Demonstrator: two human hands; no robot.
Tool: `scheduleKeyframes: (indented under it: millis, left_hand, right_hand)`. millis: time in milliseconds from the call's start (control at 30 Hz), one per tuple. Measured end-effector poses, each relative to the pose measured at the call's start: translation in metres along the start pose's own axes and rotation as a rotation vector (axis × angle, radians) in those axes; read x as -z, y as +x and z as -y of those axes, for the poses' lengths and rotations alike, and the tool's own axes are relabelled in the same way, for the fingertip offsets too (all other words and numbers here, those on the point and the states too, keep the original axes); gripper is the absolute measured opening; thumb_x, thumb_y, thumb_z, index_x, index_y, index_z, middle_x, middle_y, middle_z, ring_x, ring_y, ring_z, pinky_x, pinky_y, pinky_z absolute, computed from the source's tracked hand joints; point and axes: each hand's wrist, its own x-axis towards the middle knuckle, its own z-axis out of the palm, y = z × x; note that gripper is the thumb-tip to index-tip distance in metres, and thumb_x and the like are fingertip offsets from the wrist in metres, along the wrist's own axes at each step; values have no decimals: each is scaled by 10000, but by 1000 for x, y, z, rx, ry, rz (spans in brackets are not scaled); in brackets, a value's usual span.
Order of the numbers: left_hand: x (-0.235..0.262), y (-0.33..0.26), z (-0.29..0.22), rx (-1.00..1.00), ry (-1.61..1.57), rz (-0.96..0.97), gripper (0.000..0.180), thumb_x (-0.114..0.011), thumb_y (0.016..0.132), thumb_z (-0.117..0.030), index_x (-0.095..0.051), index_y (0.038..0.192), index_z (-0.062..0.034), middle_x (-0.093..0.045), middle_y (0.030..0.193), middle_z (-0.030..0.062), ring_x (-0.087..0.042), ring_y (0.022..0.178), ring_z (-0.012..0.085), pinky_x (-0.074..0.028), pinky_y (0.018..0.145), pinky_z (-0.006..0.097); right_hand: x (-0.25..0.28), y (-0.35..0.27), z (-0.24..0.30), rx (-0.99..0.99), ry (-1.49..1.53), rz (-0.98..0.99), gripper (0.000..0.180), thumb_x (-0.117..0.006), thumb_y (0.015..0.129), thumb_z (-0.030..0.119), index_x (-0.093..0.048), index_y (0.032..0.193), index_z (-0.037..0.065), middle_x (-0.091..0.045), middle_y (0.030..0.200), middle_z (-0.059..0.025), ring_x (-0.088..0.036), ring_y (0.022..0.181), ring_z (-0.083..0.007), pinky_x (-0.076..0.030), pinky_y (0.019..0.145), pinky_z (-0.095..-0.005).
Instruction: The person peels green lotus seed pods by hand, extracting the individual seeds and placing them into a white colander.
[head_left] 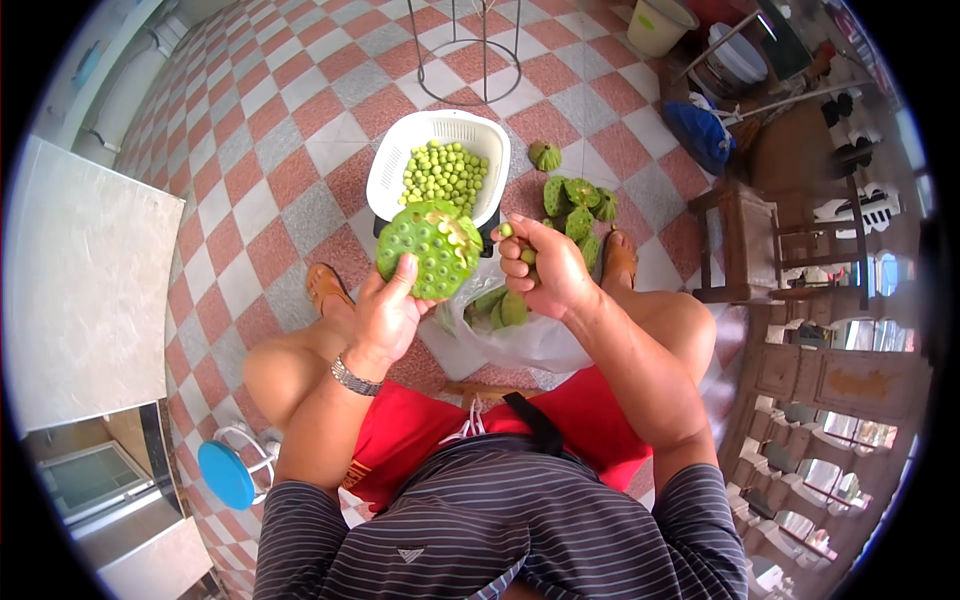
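Observation:
A round green lotus pod [425,250] is in my left hand [390,315], with the thumb across its face and the fingers beneath. Its upper right edge is torn, showing pale flesh. My right hand [550,265] is curled just right of the pod, pinching a green lotus seed [505,231] between thumb and forefinger. Another seed [528,257] shows in its curled fingers. Beyond the pod, a white basket [385,170] holds many loose lotus seeds [448,178]. Below my hands lies a clear plastic bag [540,345] with more pods [495,305] inside.
Several picked-over pods [580,205] lie on the checkered tile floor right of the basket, one pod [545,155] apart. A metal stand [485,70] is ahead. A blue-topped stool [227,475] stands left, a wooden chair [740,235] right, a blue bag [700,135] behind it.

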Motion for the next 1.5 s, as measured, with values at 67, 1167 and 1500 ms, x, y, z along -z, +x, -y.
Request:
scheduleKeyframes:
  millis: [67,1167,1500]
  left_hand:
    - [-2,1,-12,-76,14,-31,416,-533,1056,-258,-446,1407,-54,-602,1326,125,-647,1149,251,-577,914,410]
    - [10,10,5,-37,-59,-62,425,-543,1053,-294,-462,1394,-55,-611,1288,103,-647,1098,214,-556,874,379]
    - [-5,9,-3,116,27,31,425,-547,1044,-195,-435,1416,-23,-586,1329,139,-619,1197,265,-530,1009,449]
  right_hand:
    - [7,9,-3,-39,4,-45,197,-498,1025,233,-566,996,50,-508,779,26,-389,595,-62,-284,465,-205]
    - [-22,3,-18,201,-767,73,320,-624,1006,266,-675,1078,-42,-708,916,-69,-670,799,-111,-536,709,-261]
    - [-13,-11,0,133,-899,-12,272,-638,935,199,-692,966,-66,-705,819,-103,-675,728,-129,-542,627,-279]
